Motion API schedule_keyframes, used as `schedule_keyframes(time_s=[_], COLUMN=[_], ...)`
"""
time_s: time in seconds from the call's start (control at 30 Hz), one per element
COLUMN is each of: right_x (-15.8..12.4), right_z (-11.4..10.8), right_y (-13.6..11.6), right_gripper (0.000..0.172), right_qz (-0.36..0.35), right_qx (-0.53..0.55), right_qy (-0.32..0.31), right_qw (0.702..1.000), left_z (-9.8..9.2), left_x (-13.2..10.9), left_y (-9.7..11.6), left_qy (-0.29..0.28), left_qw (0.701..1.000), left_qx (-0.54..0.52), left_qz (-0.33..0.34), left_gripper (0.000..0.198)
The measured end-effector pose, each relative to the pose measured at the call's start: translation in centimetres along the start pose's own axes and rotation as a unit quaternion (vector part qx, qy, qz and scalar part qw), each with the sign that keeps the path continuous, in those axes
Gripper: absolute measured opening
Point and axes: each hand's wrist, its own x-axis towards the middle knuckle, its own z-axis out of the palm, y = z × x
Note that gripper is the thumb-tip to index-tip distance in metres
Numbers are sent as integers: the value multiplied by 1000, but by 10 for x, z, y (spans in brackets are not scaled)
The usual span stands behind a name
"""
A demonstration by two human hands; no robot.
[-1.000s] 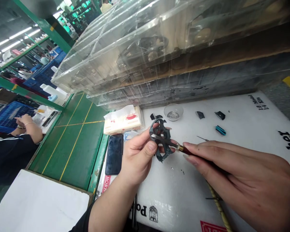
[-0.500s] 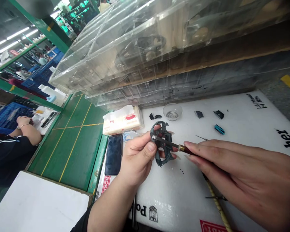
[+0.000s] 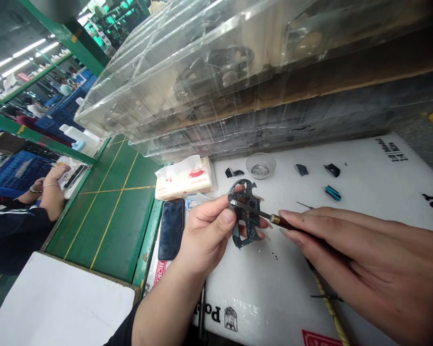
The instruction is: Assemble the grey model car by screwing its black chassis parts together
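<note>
My left hand grips a dark grey openwork plastic part, thumb on the near side and fingertips showing behind it. The part has a curved rim at its top and several openings. Between the thumb and fingers of my right hand is a slim chisel-like tool with a flat metal blade, a brass collar and a dark reddish handle. Its blade lies across the part, the tip at the rim close to my left thumb. Most of the handle is hidden by my right hand.
On the white foam sheet are a clear dish with small bits, dark pieces and a blue-black bundle. A tissue pack and phone lie left. Stacked clear trays stand behind. A co-worker's arm is far left.
The view has shifted slightly, moving most things a little rightward. Both hands keep their grips and the blade stays against the part. The co-worker's hand has moved up and right.
</note>
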Motion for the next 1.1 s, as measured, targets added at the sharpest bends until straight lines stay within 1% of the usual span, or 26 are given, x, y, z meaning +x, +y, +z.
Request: schedule_keyframes(time_s=[0.17, 0.27, 0.37, 0.47, 0.57, 0.67, 0.77, 0.83, 0.93, 1.1], right_x=[0, 0, 0, 0, 1, -1, -2, -2, -2, -2], right_z=[-2, -4, -3, 0, 3, 4, 5, 5, 2, -4], right_y=[5, 6, 3, 0, -2, -3, -5, -5, -4, 2], right_gripper=[23, 23, 25, 25, 25, 26, 29, 27, 27, 33], right_qz=[42, 41, 23, 22, 35, 47, 57, 61, 55, 45], right_qx=[44, 50, 50, 51, 43, 32, 40, 44, 42, 41], right_qy=[-13, -15, -3, 4, 2, 3, -2, -8, -7, -23], right_qw=[998, 998, 998, 998, 998, 998, 998, 997, 998, 998], left_z=[-1, -3, -9, -16, -21, -22, -22, -22, -20, -12], left_x=[1, -1, -3, -6, -8, -8, -9, -9, -9, -7], left_y=[4, 4, 1, -3, -4, -4, -5, -6, -5, 2], left_qy=[-20, -38, -38, -25, -13, 3, 12, 14, 2, -23], left_qw=[999, 998, 999, 992, 983, 979, 978, 979, 984, 995], left_qx=[-16, -11, 36, 117, 179, 201, 201, 196, 176, 92], left_qz=[-37, -43, -10, 34, 43, 43, 52, 49, 19, -41], left_gripper=[39, 37, 39, 40, 39, 40, 44, 45, 48, 53])
